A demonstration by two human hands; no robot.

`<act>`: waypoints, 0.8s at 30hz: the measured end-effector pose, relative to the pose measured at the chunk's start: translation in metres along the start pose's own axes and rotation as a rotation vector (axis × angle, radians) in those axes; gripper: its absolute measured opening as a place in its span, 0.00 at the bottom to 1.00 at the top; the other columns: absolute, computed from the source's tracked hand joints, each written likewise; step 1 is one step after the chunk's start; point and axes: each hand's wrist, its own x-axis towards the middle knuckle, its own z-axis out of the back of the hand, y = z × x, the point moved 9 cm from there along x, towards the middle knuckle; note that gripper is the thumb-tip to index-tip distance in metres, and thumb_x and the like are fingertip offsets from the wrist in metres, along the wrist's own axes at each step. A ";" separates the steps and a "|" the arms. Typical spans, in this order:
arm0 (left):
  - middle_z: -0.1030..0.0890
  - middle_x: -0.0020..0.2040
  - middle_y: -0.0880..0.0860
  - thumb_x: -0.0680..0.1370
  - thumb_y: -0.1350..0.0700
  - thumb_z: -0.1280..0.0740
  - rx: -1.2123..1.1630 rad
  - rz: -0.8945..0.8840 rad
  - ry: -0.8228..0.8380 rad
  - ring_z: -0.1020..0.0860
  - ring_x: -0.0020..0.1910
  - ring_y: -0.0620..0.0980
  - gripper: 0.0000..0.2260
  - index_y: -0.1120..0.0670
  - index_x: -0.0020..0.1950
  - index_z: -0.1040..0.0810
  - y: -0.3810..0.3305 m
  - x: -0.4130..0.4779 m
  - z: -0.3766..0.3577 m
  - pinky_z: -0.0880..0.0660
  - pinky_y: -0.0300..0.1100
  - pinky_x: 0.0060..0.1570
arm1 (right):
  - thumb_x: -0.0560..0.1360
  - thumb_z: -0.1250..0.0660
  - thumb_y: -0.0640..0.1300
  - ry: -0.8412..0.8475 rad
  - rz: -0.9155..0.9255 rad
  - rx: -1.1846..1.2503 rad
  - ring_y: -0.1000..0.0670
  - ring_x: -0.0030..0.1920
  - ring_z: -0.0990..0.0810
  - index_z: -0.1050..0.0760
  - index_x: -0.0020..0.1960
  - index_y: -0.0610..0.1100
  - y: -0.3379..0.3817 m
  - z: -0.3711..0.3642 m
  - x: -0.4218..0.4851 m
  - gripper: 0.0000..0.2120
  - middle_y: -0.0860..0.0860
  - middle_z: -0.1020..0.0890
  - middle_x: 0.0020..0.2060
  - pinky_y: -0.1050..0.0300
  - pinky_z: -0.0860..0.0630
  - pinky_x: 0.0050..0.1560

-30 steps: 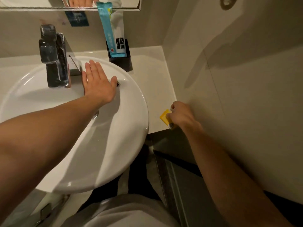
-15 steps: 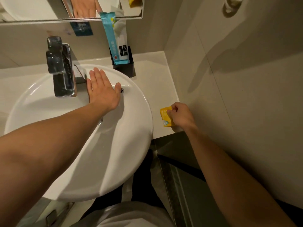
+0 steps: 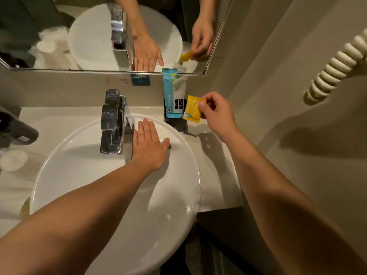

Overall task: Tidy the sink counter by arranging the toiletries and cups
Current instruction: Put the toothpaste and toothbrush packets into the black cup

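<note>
My right hand (image 3: 216,114) pinches a small yellow sachet (image 3: 193,109) and holds it in the air just right of a black holder (image 3: 175,124) at the back of the counter. A tall blue packet (image 3: 169,92) and a white packet (image 3: 178,96) stand in that holder. My left hand (image 3: 148,144) lies flat, fingers together, on the back rim of the white basin (image 3: 178,195), right of the chrome tap (image 3: 112,124). It holds nothing.
A mirror (image 3: 89,36) hangs above the counter (image 3: 216,175). A dark bottle (image 3: 15,130) and a white round lid or cup (image 3: 13,160) sit at the far left. The tiled wall with a coiled white cord (image 3: 337,62) closes the right side.
My right hand has lifted the yellow sachet off the counter's front right corner and carried it back toward the black holder. The view has tilted up; my left hand stays put.
</note>
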 end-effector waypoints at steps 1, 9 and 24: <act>0.63 0.82 0.59 0.83 0.38 0.57 -0.003 0.000 0.000 0.64 0.81 0.58 0.36 0.60 0.81 0.63 0.000 0.000 0.000 0.64 0.54 0.78 | 0.79 0.34 0.39 0.021 0.028 -0.015 0.51 0.37 0.23 0.24 0.45 0.47 0.007 -0.008 0.009 0.05 0.51 0.22 0.35 0.45 0.20 0.43; 0.64 0.82 0.59 0.83 0.38 0.56 -0.026 -0.007 -0.026 0.65 0.81 0.57 0.36 0.60 0.81 0.63 0.001 0.002 0.002 0.64 0.54 0.78 | 0.79 0.34 0.40 0.117 0.079 -0.129 0.53 0.41 0.25 0.22 0.50 0.44 0.004 -0.054 0.040 0.02 0.53 0.22 0.39 0.57 0.25 0.43; 0.64 0.82 0.59 0.83 0.38 0.56 -0.038 -0.010 -0.049 0.66 0.81 0.57 0.36 0.60 0.81 0.64 0.001 0.003 0.002 0.64 0.54 0.79 | 0.78 0.34 0.44 0.188 0.033 -0.568 0.48 0.46 0.24 0.17 0.47 0.46 -0.031 -0.070 0.037 0.07 0.48 0.25 0.49 0.60 0.32 0.39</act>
